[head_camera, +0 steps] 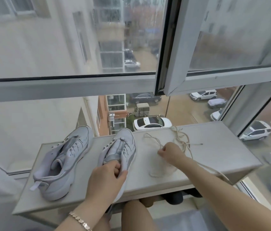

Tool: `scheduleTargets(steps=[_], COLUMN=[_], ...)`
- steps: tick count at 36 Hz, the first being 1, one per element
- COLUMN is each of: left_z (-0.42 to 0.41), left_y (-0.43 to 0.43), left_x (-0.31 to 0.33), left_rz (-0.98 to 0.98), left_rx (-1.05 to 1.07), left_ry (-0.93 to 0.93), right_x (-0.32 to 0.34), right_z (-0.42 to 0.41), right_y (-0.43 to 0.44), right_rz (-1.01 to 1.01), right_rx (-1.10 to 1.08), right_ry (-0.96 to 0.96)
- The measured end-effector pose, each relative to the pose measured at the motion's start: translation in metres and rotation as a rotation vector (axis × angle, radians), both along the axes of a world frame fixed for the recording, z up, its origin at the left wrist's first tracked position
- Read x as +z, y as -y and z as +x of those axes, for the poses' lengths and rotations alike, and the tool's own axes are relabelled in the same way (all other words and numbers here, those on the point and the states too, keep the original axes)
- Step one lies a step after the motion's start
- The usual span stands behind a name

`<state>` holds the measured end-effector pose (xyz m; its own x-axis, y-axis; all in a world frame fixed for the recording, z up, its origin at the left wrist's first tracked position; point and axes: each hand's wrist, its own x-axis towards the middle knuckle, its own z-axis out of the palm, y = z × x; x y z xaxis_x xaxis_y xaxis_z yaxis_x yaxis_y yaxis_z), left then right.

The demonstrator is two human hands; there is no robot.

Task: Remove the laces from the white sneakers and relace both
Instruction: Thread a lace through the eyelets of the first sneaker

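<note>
Two white sneakers without laces stand on a pale table by the window. The left sneaker lies alone, toe pointing away. My left hand grips the heel and tongue of the right sneaker. To its right, cream laces lie loose in tangled loops on the table. My right hand pinches a strand of one lace, and another strand trails under my right forearm toward the table's front edge.
The table stands against a large window; an open sash juts inward above the table's right side. My knees show below the front edge. Cars and buildings lie far below outside.
</note>
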<state>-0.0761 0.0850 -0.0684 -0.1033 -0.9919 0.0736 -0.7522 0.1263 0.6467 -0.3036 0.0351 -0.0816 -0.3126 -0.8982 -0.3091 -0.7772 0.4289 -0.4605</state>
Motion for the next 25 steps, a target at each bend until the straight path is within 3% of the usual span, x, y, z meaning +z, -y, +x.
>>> scheduleTargets(steps=[3,6,10,13,16,20,25], left_z=[0.000,-0.002,-0.016,-0.027,-0.023,0.006,0.057], left_y=[0.001,0.010,0.033,0.051,0.058,0.068,0.080], left_x=[0.008,0.033,0.085,0.111,0.125,0.121,0.115], left_rz=[-0.041,-0.230,-0.071,0.046,0.069,0.071,-0.042], left_rx=[0.001,-0.034,-0.284,-0.409,-0.400,-0.303,-0.061], left_ry=[0.005,-0.128,-0.429,-0.604,-0.710,-0.683,-0.669], right_x=[0.034,0.080,0.129,0.155,0.167,0.168,0.144], right_z=[0.002,0.009,0.031,0.045,0.044,0.027,-0.005], right_y=[0.003,0.001,-0.004,-0.006,-0.003,0.004,0.015], right_rz=[-0.194,-0.258,-0.268,-0.374,-0.521,-0.724,-0.704], right_rx=[-0.003,0.189,0.506,0.597,0.513,0.309,0.064], right_ry=[0.437,0.643,0.614,0.606,0.551,0.372,-0.033])
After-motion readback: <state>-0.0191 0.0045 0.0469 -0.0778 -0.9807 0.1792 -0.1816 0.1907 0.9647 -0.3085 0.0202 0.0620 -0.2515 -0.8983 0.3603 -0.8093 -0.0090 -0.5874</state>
